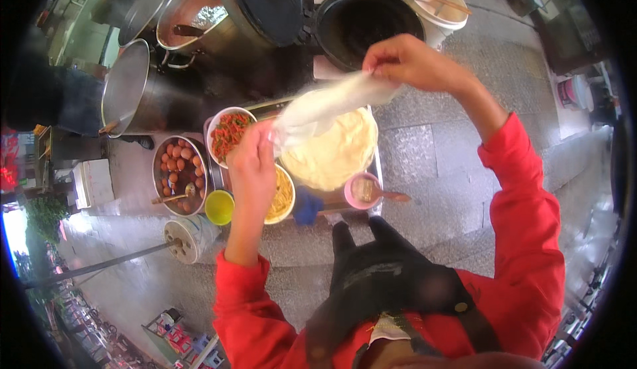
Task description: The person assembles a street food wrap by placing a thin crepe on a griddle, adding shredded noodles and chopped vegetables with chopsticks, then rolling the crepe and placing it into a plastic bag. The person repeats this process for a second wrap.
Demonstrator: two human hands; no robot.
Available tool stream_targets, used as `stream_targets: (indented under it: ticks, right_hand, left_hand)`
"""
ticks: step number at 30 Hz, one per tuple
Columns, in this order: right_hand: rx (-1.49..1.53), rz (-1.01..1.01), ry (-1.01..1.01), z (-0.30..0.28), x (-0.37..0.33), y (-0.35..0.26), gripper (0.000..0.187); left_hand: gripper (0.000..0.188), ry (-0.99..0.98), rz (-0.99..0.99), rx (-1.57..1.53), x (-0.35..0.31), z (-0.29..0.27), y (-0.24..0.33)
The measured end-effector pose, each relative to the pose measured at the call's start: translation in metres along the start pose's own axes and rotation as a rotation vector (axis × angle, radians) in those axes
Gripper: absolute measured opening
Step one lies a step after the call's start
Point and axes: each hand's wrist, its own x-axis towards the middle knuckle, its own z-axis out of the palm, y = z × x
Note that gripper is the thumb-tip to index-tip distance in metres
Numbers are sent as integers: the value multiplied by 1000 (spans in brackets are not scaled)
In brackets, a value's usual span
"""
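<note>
Two hands have one thin, pale sheet (332,106) stretched between them, slanting above a creamy round (338,153). From here I see the left hand (252,160) with its fingers pinched on the near left end; the right hand (413,64), higher and farther off, grips the far right end in its fingertips. The sheet's middle is blurred.

Left of the round stand a bowl (210,146) of chopped red and green food and, nearer, a bowl (290,208) of yellow strips. A blue cloth (306,207) lies just beside that one. At the round's near right is a pink bowl (348,195) with a brown handle (396,196) sticking out. A black pan (365,24) sits beyond.
</note>
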Motion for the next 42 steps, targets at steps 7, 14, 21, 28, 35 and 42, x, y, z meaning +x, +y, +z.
stream_targets:
  ticks: [7,14,21,28,35,42]
  right_hand:
    - [148,-63,54,26,12,11,12]
    - [193,48,66,47,9,32,15]
    - [148,12,110,53,52,62,15]
    - [158,-8,181,53,61,76,12]
    - [-40,28,219,129,13,169,14]
    - [-243,-47,240,198,-29,244,11]
  left_hand:
    - [16,7,48,-83,2,0,-14]
    - [14,23,-298,-337,-23,23,-60]
    - [17,-49,-250,-176,9,35,-104]
    - [14,-3,-224,-148,16,38,-93]
    - [12,-173,-251,33,-68,111,-120]
    - [16,-251,-284,80,-154,193,-156]
